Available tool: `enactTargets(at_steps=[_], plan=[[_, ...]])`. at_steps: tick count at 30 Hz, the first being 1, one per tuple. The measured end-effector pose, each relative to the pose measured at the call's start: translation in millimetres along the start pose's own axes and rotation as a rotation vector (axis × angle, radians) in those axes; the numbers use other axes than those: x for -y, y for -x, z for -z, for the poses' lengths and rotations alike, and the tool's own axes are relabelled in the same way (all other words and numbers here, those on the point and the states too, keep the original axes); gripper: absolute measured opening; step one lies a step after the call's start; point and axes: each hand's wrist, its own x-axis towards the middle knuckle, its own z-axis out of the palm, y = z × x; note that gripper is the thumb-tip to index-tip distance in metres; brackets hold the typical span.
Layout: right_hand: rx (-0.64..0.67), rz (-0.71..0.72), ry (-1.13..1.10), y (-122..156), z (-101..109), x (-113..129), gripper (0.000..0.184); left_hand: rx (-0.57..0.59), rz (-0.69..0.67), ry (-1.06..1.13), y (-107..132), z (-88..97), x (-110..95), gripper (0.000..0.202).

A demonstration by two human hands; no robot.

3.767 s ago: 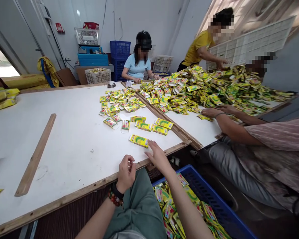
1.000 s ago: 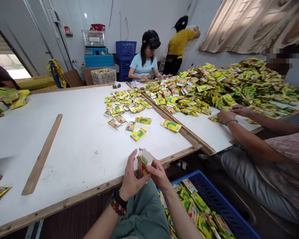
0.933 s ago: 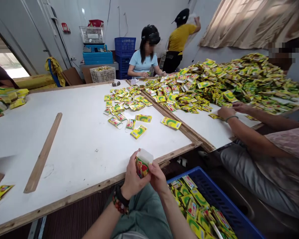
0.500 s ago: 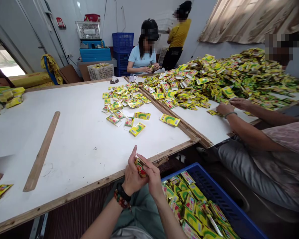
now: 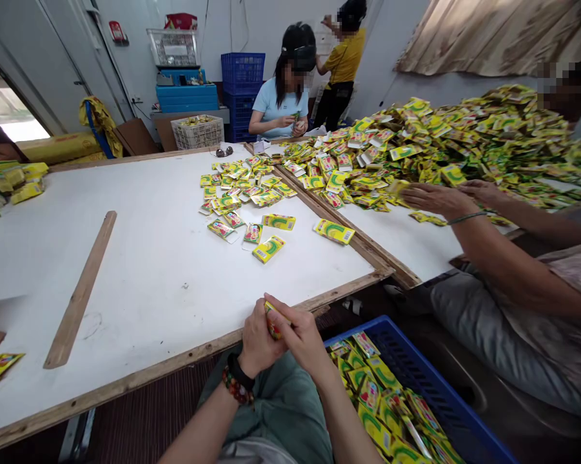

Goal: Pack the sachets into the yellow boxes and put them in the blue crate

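My left hand [image 5: 258, 339] and right hand [image 5: 302, 338] are pressed together just above the table's wooden edge strip [image 5: 174, 356], the right fingers [image 5: 290, 319] closing over a small yellow printed packet [image 5: 272, 320]. The packet sits between both palms, mostly hidden, so its exact orientation cannot be confirmed. Primary risk: the packet is small, and a loosened hold could drop it onto my lap or past the edge strip into the blue plastic crate [image 5: 418, 380], among the heaped packets [image 5: 377, 419] there. Second risk: my right forearm [image 5: 341, 412] crosses the crate's rim, where a careless swing could knock it. Third risk: a wide reach forward could disturb the loose packets [image 5: 268, 249] on the white tabletop [image 5: 140, 277]. Clearance is good ahead and to the left, with open board as far as the wooden lath [image 5: 80, 290]. To the right, room is limited by the crate and a co-worker's hands [image 5: 445, 198].
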Motion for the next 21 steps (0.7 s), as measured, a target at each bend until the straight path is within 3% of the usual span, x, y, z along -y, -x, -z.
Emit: enactTargets(at_steps=[3,5,8,11,13,16,19,21], plan=[[0.072,0.123,0.197,9,1,5,0.044,0.038,-0.005,0.083,1,3.9,1,0.03],[0.1,0.131,0.315,21,9,7,0.042,0.086,-0.085,0.155,3,7.4,2,0.048],[0.057,-0.044,0.603,41,40,0,0.038,0.182,-0.185,0.277,5,12.1,4,0.077],[-0.043,-0.252,0.923,34,83,-19,0.04,0.183,-0.151,0.39,4,13.9,4,0.058],[-0.067,-0.263,0.974,3,106,-38,0.044,0.165,-0.127,0.398,3,14.0,2,0.04],[-0.056,-0.292,0.892,-69,127,-68,0.065,0.161,-0.122,0.353,2,13.2,-2,0.029],[-0.011,-0.281,0.814,-140,135,-89,0.079,0.141,-0.103,0.33,3,9.5,-1,0.026],[0.044,-0.256,0.731,-168,135,-93,0.076,0.109,-0.083,0.321,3,4.5,2,0.029]])
